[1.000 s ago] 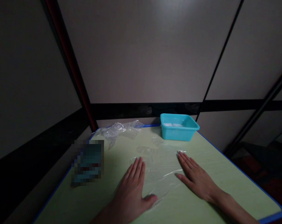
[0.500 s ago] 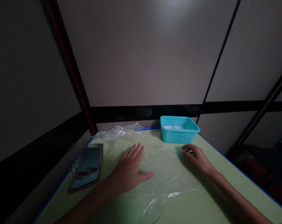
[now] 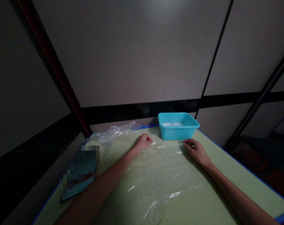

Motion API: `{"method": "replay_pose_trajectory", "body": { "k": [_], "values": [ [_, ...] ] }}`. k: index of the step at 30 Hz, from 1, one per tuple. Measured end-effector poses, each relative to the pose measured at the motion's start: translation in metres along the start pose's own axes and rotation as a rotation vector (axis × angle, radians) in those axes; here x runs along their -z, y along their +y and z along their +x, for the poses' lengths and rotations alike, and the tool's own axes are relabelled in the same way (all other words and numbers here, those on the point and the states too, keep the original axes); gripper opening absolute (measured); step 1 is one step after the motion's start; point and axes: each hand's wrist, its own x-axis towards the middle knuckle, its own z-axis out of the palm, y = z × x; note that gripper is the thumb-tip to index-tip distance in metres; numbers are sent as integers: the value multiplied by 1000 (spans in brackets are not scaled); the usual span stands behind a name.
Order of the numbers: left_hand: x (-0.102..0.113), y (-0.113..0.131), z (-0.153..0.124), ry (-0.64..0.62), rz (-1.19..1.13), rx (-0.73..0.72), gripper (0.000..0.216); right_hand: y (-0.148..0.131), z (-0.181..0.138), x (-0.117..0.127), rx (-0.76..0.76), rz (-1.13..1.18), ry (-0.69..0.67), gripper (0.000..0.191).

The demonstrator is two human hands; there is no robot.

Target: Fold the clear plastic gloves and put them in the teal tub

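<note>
A clear plastic bag [image 3: 165,175] lies spread flat over the pale green table in front of me, with shiny creases toward its near end. My left hand [image 3: 144,141] is closed at the bag's far left corner, the film pinched in its fingers. At the far right corner my right hand [image 3: 196,151] has its fingers curled and thumb and forefinger together on the bag's edge; the exact pinch is hard to see. Just beyond this hand stands a turquoise plastic basin [image 3: 178,133] with something white inside.
Crumpled clear plastic [image 3: 110,134] lies at the table's far left. A phone or tablet [image 3: 79,181], partly pixelated, rests by the left edge beside my forearm. The table [image 3: 240,184] has blue edging and meets a panelled wall [image 3: 137,56] at the back.
My left hand has moved forward and right from lying spread on the table, and has closed on the bag's far edge. The right hand stays near the same corner. The view has shifted slightly.
</note>
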Motion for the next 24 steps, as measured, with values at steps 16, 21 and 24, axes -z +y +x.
{"method": "replay_pose_trajectory", "body": {
  "k": [16,21,24],
  "values": [
    [34,35,-78,-84,-97,-409,8,-28,-10,11,123,190,-144,41],
    [40,30,-88,-162,3,-485,10,-33,-13,12,175,147,-260,41],
    [47,29,-92,-235,121,-483,7,-33,-14,11,187,104,-320,39]
  ]
}}
